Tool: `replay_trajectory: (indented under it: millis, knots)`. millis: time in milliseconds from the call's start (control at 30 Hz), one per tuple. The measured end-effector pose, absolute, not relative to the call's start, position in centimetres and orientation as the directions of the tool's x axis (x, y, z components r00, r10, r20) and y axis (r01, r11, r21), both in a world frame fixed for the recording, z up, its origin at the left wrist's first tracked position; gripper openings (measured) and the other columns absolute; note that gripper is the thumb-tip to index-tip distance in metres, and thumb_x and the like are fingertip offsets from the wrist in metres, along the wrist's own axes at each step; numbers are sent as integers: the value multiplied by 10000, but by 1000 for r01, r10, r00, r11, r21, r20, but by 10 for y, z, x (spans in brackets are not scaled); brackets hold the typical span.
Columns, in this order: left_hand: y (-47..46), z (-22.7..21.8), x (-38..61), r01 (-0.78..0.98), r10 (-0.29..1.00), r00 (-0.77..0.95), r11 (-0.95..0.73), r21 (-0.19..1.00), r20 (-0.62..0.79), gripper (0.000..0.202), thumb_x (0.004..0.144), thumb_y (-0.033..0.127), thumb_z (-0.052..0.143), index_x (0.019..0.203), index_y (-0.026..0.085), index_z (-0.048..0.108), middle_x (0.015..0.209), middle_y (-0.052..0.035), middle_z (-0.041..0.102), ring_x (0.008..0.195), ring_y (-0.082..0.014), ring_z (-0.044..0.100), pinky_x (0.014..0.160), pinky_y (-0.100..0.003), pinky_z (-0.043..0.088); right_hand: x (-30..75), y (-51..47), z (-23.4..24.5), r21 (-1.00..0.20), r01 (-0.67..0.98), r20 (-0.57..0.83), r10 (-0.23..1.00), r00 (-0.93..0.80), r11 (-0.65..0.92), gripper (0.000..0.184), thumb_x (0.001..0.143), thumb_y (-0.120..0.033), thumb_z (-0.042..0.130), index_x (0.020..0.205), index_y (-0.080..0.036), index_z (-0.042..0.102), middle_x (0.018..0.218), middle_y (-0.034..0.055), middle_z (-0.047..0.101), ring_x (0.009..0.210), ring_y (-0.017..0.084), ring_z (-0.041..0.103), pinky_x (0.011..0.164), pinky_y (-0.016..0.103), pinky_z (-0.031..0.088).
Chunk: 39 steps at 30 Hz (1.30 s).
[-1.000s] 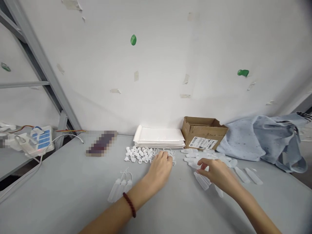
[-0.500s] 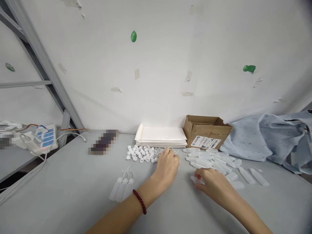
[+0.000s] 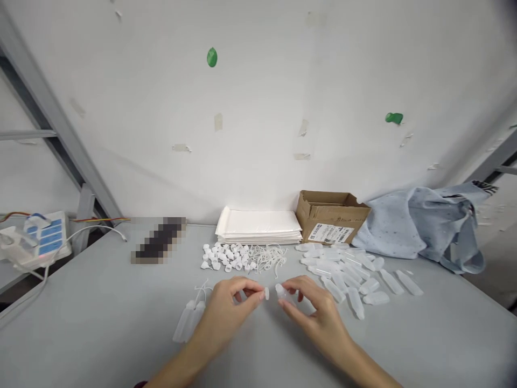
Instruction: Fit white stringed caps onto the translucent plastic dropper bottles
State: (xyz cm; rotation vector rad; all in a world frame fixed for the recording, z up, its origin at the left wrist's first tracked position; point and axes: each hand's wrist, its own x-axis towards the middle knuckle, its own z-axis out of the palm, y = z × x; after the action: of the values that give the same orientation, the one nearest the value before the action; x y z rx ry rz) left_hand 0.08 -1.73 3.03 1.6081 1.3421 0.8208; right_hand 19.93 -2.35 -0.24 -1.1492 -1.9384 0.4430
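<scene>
Within right hand, bottle, translucent (whitish)

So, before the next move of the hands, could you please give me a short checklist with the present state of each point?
1. Left hand has a secure pinch on the small pale piece: ok, it sits at the fingertips.
2. Right hand holds a bottle: ok, between thumb and fingers.
3. Bottle's neck faces the piece: ok, it points toward the left hand.
4. Piece seated on the neck: not ok, a gap shows between them.
5. White caps unobstructed: ok, they lie loose beyond the hands.
6. Number of bottles with loops: cannot tell, the left hand and arm may hide some.
</scene>
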Motion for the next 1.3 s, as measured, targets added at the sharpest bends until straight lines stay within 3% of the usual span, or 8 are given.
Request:
replay_trajectory:
  millis: [167,300,533,767,1100,1300]
  knots:
    - [-16,31,-6,189,919,295,214,958,-263,256,732,445,649,799,211,726,796,-15,677,789,-182,544,738,-289,396,193,-29,1,-716,467,435,855,-283,519,94,844,-209,598,930,-187,630,828,27,667,724,137,572,670,253,477]
    - [-17,32,-7,117,869,361,319,941,-339,239,726,428,671,753,196,720,757,-14,649,752,-157,494,704,-270,365,194,-32,0,-749,429,408,861,-304,506,110,851,-194,590,953,-192,631,850,27,668,739,135,566,680,256,477]
    - [-17,34,-7,123,834,400,362,924,-380,234,719,395,673,647,171,669,687,-3,606,672,-133,438,681,-270,338,194,-34,2,-733,406,443,836,-323,546,143,846,-177,598,985,-193,626,871,35,668,753,138,578,679,265,491]
    - [-16,32,-8,171,808,396,401,900,-436,287,674,403,684,568,165,562,595,20,525,607,-123,411,605,-263,305,196,-36,0,-644,411,538,764,-356,645,212,824,-144,622,1032,-183,616,908,60,649,797,148,610,687,264,522]
    - [-19,34,-4,201,786,394,433,879,-477,259,665,310,628,510,179,467,520,46,451,556,-109,384,550,-248,273,197,-40,-1,-532,420,535,676,-506,735,394,884,-130,528,1266,-219,505,985,98,610,870,176,625,726,291,554]
    - [-20,33,-3,172,767,427,450,876,-478,237,672,297,613,518,177,477,532,40,470,553,-105,375,538,-247,265,196,-40,-2,-487,449,504,661,-556,749,327,900,-153,504,1218,-198,565,988,110,609,850,171,625,721,288,559]
